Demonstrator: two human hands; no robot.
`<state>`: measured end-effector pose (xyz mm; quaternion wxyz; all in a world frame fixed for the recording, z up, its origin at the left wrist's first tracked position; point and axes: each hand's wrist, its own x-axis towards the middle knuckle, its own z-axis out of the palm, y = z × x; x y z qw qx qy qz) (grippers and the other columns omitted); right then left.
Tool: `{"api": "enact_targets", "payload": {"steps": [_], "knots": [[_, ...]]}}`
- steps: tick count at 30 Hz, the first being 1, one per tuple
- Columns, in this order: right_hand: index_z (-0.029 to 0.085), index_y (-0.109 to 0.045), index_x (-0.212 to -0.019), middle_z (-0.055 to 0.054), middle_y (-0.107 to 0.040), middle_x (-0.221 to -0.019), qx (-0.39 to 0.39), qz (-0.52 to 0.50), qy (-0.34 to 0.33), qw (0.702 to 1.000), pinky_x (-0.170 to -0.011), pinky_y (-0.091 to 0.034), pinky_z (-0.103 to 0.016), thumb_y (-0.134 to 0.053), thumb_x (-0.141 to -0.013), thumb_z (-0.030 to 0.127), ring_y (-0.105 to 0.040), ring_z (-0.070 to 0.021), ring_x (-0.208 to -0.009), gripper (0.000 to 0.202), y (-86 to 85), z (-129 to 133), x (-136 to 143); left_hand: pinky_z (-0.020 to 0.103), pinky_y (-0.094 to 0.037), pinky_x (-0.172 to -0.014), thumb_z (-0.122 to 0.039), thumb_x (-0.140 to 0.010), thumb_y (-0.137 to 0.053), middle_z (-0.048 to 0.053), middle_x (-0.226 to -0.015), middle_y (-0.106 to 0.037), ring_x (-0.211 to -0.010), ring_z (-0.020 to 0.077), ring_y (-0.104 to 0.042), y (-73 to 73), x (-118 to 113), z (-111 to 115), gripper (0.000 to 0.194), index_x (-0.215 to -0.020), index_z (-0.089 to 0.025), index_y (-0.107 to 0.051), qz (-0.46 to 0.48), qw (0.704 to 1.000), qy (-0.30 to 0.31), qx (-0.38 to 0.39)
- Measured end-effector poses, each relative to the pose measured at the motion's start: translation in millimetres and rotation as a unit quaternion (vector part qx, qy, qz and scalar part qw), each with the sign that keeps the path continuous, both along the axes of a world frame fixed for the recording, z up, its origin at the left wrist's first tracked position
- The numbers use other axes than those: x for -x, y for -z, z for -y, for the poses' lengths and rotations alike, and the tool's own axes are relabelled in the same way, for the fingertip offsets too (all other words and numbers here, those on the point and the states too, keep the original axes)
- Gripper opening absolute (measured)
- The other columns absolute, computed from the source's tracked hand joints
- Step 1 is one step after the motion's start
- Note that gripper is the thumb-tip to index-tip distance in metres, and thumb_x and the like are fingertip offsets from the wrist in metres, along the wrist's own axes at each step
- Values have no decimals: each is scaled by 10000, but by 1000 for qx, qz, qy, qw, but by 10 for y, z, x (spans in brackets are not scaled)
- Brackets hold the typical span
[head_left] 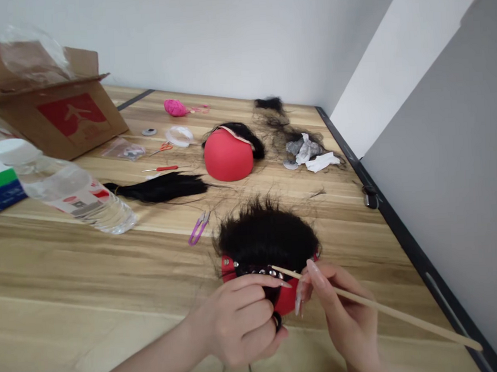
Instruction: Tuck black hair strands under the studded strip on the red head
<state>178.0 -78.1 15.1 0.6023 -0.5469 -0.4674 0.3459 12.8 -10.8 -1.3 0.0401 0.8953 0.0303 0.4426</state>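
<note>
Well, water bottle (86,194), black hair bundle (165,187), purple snips (199,228), all beyond and left of fingers. Left hand (243,322): index finger stretched out, others curled together; cannot tell if gripping. Black hairpiece (268,235) on red form (285,302), just past fingertips. Right hand (347,314): thumb and fingers pinching wooden stick (409,315), tip just beyond left index fingertip.

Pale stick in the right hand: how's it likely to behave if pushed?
Probably fairly stiff: the pale stick runs nearly straight, with no obvious sag. Likely light, being so thin. It may pivot under a side push, since the right hand grips it toward its forward end, leaving a long tail behind.
</note>
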Motion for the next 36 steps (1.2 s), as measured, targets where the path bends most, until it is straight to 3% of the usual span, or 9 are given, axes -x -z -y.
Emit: {"api": "enact_targets", "payload": {"steps": [4, 10, 21, 28, 36], "knots": [[194, -642, -701, 14, -617, -615, -4, -3, 10, 1000, -570, -445, -217, -582, -887, 220, -576, -108, -560, 198, -11, -11, 19, 287, -579, -907, -124, -751, -584, 6, -480, -505, -503, 101, -419, -4, -2, 6, 270, -484, -138, -544, -1, 1000, 1, -3], [182, -644, -712, -23, -644, -667, -37, 53, -43, 997, -609, -475, -258, -553, -901, 198, -617, -143, -621, 210, 4, -9, -66, 283, -579, -905, -119, -755, -572, 6, -478, -500, -499, 99, -422, -6, -3, 8, 282, -477, -141, -532, -3, 1000, -2, 1], [171, -606, -638, -3, -592, -570, -6, -14, 28, 1000, -495, -458, -214, -599, -877, 286, -549, -112, -509, 264, -49, -30, 59, 289, -588, -894, -115, -749, -592, 0, -481, -497, -503, 95, -424, -2, -6, 25, 286, -471, -139, -527, -3, 1000, -13, 9], [179, -626, -698, -27, -638, -667, -44, 35, -50, 997, -578, -477, -249, -550, -904, 203, -615, -143, -611, 221, 5, -13, -52, 295, -584, -896, -113, -773, -569, -3, -475, -482, -504, 97, -428, -24, -14, 33, 303, -473, -138, -529, -7, 1000, -21, 5], [179, -610, -652, -8, -605, -575, 8, 0, 17, 1000, -506, -469, -230, -586, -887, 304, -557, -122, -510, 267, -52, -19, 47, 296, -586, -891, -126, -789, -543, -11, -484, -466, -500, 101, -405, -17, -9, 28, 301, -490, -152, -522, -2, 1000, -16, 3]]}}
